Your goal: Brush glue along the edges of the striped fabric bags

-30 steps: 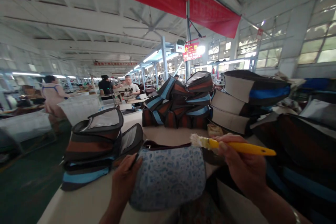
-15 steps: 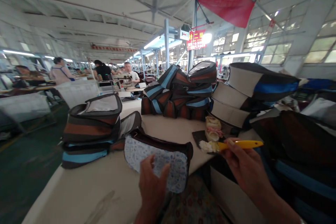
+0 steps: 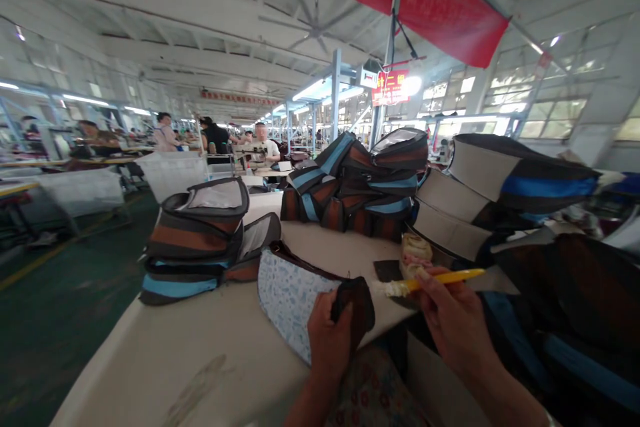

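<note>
A sewn fabric bag piece (image 3: 287,283), pale blue patterned on its front face and dark brown inside, sits at the near edge of the table (image 3: 200,353). My left hand (image 3: 330,330) is closed on its right end, thumb and fingers pinching the edge. In my right hand (image 3: 453,310) is a brush (image 3: 457,276) with a yellow handle; its pale, coated bristles point left, just right of the bag piece. Behind the brush a cream-coloured container (image 3: 416,250) with pink around it stands by a dark flat patch (image 3: 387,271).
Brown, grey and blue bags are stacked at the left (image 3: 197,240) and at the back (image 3: 355,180). Larger beige and blue pieces (image 3: 463,193) pile up at the right. Farther off, people work at sewing machines beside a white bin (image 3: 170,173).
My left hand has moved right, from open before the bag piece to gripping its right end. The bag piece is turned. The brush stays in my right hand; the view has shifted left.
</note>
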Demonstrator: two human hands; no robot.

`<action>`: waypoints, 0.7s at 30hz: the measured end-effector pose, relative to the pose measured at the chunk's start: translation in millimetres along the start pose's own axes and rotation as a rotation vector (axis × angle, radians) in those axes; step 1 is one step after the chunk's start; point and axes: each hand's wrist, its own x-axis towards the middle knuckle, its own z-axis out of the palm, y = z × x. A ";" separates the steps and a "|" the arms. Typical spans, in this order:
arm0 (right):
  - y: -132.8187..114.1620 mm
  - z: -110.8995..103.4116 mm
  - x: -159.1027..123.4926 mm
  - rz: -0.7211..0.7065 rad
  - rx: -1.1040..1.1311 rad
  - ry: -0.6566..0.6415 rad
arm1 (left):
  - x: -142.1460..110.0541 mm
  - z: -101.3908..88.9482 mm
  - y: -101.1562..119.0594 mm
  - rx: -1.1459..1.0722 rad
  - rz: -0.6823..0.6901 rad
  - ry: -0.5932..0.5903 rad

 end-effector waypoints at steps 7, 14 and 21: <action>42.6 54.9 3.3 -0.184 -0.361 -0.240 | -4.9 -32.6 24.5 -0.054 -0.046 0.008; 21.5 41.7 14.1 -0.400 -0.600 -0.104 | -11.3 -42.5 30.7 -0.130 -0.121 -0.039; 25.6 42.3 7.6 -0.616 -0.770 -0.329 | -5.4 -49.8 32.4 -0.152 -0.184 -0.091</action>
